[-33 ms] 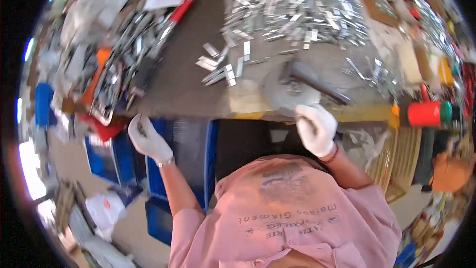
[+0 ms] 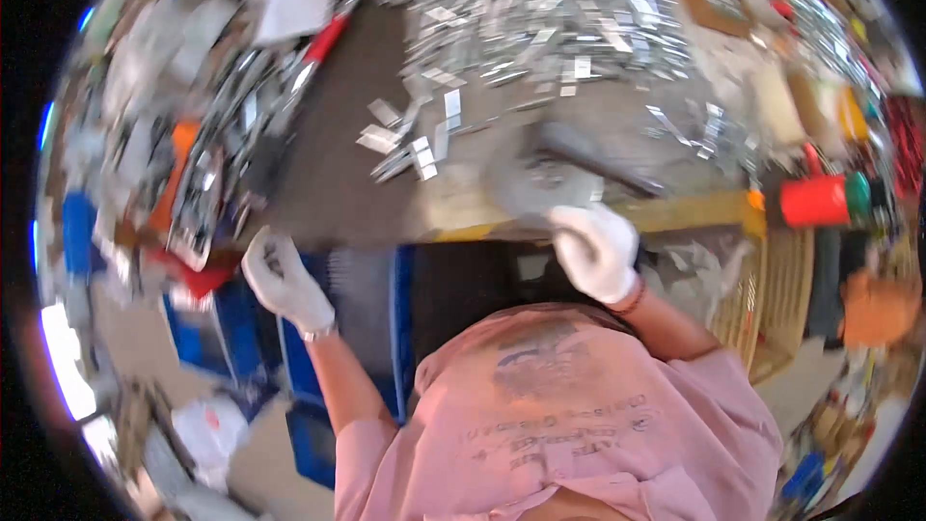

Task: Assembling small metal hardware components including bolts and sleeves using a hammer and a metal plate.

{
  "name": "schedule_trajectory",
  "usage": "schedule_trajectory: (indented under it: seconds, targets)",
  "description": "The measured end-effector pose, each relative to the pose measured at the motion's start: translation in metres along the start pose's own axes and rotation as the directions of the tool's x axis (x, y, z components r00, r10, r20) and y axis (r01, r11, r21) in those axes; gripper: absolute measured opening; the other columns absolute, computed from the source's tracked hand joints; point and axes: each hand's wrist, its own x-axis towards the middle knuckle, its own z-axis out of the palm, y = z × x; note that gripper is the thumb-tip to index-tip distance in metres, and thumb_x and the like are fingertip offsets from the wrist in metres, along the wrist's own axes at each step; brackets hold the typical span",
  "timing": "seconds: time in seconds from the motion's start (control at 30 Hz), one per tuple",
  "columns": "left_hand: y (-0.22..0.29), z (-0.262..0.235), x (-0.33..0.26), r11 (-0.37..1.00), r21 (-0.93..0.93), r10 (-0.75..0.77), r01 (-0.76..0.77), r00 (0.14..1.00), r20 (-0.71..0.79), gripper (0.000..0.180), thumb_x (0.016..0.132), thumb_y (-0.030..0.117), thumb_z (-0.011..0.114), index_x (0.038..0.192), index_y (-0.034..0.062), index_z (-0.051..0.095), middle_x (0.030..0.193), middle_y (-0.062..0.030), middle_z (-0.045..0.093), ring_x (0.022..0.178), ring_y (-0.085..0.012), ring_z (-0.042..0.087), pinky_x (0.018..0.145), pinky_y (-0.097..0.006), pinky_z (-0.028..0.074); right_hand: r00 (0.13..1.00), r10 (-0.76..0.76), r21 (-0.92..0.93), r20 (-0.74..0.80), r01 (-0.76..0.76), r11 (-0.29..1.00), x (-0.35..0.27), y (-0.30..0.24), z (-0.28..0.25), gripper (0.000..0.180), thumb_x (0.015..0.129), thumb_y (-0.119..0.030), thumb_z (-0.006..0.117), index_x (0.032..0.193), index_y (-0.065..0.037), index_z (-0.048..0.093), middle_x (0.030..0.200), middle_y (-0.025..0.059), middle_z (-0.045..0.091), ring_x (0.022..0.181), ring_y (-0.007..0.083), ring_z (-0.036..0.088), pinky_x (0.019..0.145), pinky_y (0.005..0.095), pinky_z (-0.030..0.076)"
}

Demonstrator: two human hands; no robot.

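Both of my hands wear white gloves. My left hand [image 2: 285,280] hangs at the table's front edge, left of the middle, its fingers curled in. Dark marks show inside the curl; whether they are dirt or a small part, I cannot tell. Also curled is my right hand [image 2: 595,253], at the front edge just before a round grey metal disc [image 2: 516,183]. Anything in its fingers is hidden. A hammer [image 2: 603,164] lies across the disc, its handle pointing right. Several flat shiny metal strips [image 2: 422,156] lie loose left of the disc.
A large heap of metal strips [image 2: 540,19] covers the far table. Hand tools [image 2: 207,183] and plastic bags crowd the left side. A red and green cylinder [image 2: 825,201] lies at the right edge. Below stand blue crates [image 2: 397,328] and a cream slatted crate [image 2: 783,299].
The picture has shifted slightly, so the table and its things sit a little further left. Both hands keep nearly the same place and curled shape.
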Motion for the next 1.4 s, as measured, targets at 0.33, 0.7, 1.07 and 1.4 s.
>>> schedule_trajectory:
  seconds: [0.33,0.7,1.07,1.4]
  targets:
    - [0.126,0.076,-0.006,0.840,0.006,0.426,-0.543,0.666,0.613,0.061,0.083,0.018,0.084,0.140,0.0076,0.067,0.158,-0.0254,0.051,0.149,-0.0498,0.041,0.124,-0.057,0.034,1.000,0.025,0.073,0.012,-0.026,0.997,-0.006,0.001,0.010,0.014,0.091,-0.014,0.074,0.105,-0.013,0.070,0.083,0.0096,0.064,0.074,0.0351,0.067,0.062,0.0455,0.054]
    - [0.133,0.071,-0.001,0.799,-0.133,0.555,-0.586,0.635,0.537,0.034,0.099,0.029,0.074,0.122,0.0040,0.074,0.132,-0.0263,0.068,0.129,-0.0508,0.058,0.118,-0.061,0.043,0.996,-0.007,-0.004,0.085,0.007,1.000,-0.013,-0.004,0.005,0.023,0.094,-0.017,0.075,0.116,-0.013,0.068,0.085,0.0084,0.062,0.071,0.0340,0.065,0.058,0.0458,0.051]
    - [0.136,0.067,0.003,0.831,-0.183,0.533,-0.526,0.657,0.533,0.022,0.096,0.024,0.079,0.103,0.0038,0.076,0.129,-0.0270,0.068,0.127,-0.0499,0.059,0.113,-0.062,0.046,0.995,0.025,0.002,0.099,-0.025,1.000,-0.008,-0.005,0.005,0.022,0.095,-0.018,0.073,0.117,-0.014,0.068,0.087,0.0080,0.064,0.071,0.0338,0.066,0.058,0.0455,0.051]
    - [0.135,0.067,0.000,0.819,-0.276,0.572,-0.503,0.673,0.470,0.019,0.092,0.020,0.080,0.096,0.0014,0.077,0.120,-0.0251,0.072,0.122,-0.0498,0.061,0.111,-0.061,0.046,0.998,0.022,0.010,0.054,-0.023,1.000,-0.006,-0.006,0.005,0.022,0.094,-0.015,0.075,0.114,-0.014,0.067,0.085,0.0077,0.061,0.070,0.0340,0.065,0.057,0.0457,0.050]
